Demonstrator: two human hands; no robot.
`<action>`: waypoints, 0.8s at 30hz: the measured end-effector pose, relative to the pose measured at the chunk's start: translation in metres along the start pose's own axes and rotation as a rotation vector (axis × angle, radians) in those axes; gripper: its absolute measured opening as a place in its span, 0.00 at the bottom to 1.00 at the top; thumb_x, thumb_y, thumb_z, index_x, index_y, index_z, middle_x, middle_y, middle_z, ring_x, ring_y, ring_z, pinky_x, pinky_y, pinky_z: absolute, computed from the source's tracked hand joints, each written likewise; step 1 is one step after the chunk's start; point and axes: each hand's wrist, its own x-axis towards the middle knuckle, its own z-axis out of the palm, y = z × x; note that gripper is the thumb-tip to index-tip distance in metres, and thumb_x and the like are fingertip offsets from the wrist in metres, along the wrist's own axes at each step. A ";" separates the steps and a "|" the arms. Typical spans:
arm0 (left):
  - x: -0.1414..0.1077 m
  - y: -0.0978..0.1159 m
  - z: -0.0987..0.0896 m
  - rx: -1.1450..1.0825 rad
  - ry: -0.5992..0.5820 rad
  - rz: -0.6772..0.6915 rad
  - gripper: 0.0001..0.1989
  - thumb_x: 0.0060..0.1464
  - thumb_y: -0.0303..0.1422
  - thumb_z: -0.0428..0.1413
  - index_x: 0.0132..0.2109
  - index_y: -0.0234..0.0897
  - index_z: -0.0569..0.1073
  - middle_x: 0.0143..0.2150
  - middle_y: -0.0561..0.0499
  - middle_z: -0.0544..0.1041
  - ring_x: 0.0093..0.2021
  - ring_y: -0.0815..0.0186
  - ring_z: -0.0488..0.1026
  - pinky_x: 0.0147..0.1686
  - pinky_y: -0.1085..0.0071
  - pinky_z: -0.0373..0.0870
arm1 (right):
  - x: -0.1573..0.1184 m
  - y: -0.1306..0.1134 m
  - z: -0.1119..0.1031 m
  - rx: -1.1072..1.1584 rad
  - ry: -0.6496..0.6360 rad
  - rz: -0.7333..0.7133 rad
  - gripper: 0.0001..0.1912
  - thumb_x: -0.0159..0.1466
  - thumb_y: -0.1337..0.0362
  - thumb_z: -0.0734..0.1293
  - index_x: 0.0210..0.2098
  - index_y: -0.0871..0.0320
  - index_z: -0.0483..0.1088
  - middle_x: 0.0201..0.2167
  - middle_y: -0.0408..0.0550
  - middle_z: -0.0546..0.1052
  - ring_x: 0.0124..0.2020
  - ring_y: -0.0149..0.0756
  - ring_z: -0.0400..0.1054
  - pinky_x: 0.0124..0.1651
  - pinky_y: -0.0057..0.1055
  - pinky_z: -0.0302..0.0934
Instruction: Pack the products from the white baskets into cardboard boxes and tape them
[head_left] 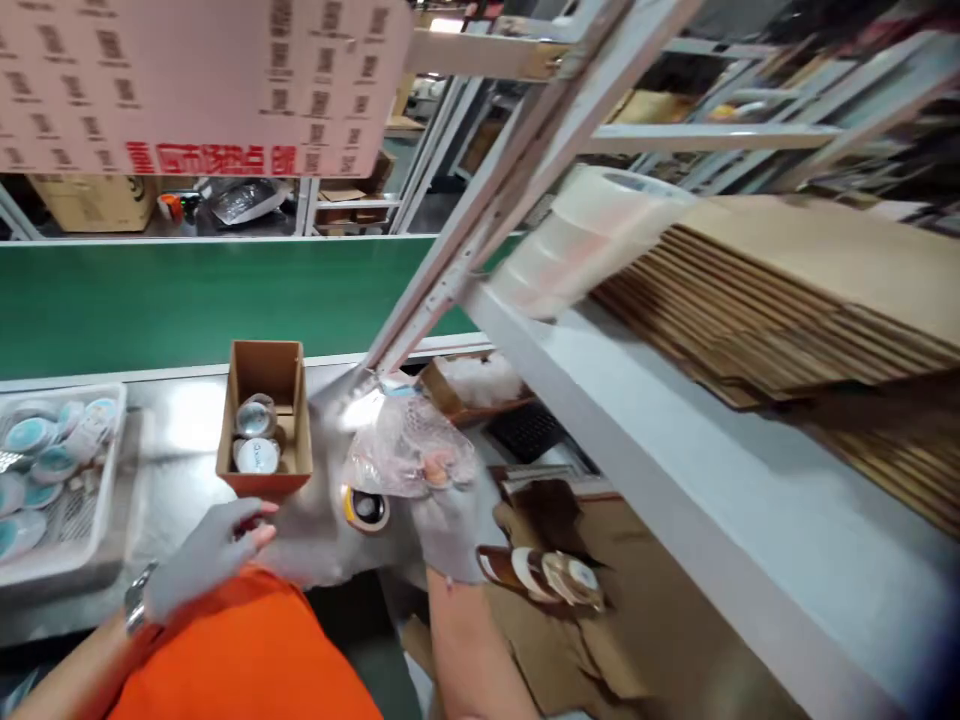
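My left hand [214, 550], in a grey fingerless glove, is held just below an open cardboard box [294, 440], its fingers slightly curled and apart with nothing between them. Two round containers in clear wrap [257, 455] lie inside the box. To the right, my right hand [448, 515], gloved the same way, grips crumpled clear plastic bags [405, 440] over the metal table [176, 435]. A roll of tape [367, 508] lies just left of that hand. The bags and motion blur partly hide its fingers.
A white basket [112, 490] of round blue-and-white containers stands at left. A grey shelf [660, 470] with stacked cardboard [757, 300] and clear tape rolls [585, 235] juts in at right. A slanted metal post [480, 220] rises behind the bags. Below the shelf are a black keypad [529, 432] and flat cardboard [637, 600].
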 end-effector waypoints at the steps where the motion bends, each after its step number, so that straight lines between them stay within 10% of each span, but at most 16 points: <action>1: -0.003 0.008 -0.002 -0.049 0.004 0.038 0.28 0.65 0.49 0.63 0.63 0.36 0.86 0.47 0.43 0.88 0.44 0.56 0.82 0.47 0.65 0.79 | -0.026 -0.001 0.013 -0.024 -0.064 0.008 0.19 0.58 0.49 0.86 0.37 0.51 0.79 0.35 0.46 0.83 0.38 0.43 0.78 0.44 0.42 0.77; 4: -0.011 0.010 -0.008 -0.167 0.070 0.124 0.31 0.61 0.48 0.69 0.63 0.32 0.85 0.49 0.42 0.88 0.44 0.58 0.80 0.44 0.67 0.76 | -0.098 0.003 0.055 -0.125 -0.402 -0.004 0.17 0.57 0.50 0.86 0.31 0.50 0.79 0.35 0.47 0.83 0.37 0.43 0.77 0.42 0.40 0.75; 8: -0.024 -0.039 -0.034 -0.195 0.270 0.016 0.19 0.69 0.45 0.60 0.41 0.32 0.83 0.36 0.46 0.84 0.36 0.63 0.76 0.39 0.68 0.70 | -0.167 0.036 0.113 -0.273 -0.779 0.062 0.16 0.59 0.50 0.85 0.29 0.49 0.80 0.30 0.44 0.81 0.32 0.40 0.73 0.37 0.37 0.71; 15: -0.097 -0.162 -0.079 -0.348 0.495 -0.223 0.16 0.70 0.42 0.53 0.36 0.38 0.75 0.31 0.48 0.80 0.32 0.62 0.77 0.34 0.68 0.70 | -0.243 0.116 0.199 -0.135 -0.753 0.440 0.21 0.57 0.43 0.85 0.33 0.50 0.80 0.27 0.40 0.78 0.26 0.35 0.68 0.34 0.35 0.69; 24: -0.207 -0.258 -0.098 -0.577 0.912 -0.408 0.19 0.62 0.50 0.58 0.36 0.39 0.76 0.31 0.50 0.78 0.31 0.63 0.75 0.32 0.70 0.70 | -0.297 0.182 0.338 -0.244 -1.158 0.562 0.28 0.59 0.37 0.82 0.42 0.53 0.84 0.45 0.48 0.85 0.46 0.43 0.79 0.51 0.40 0.77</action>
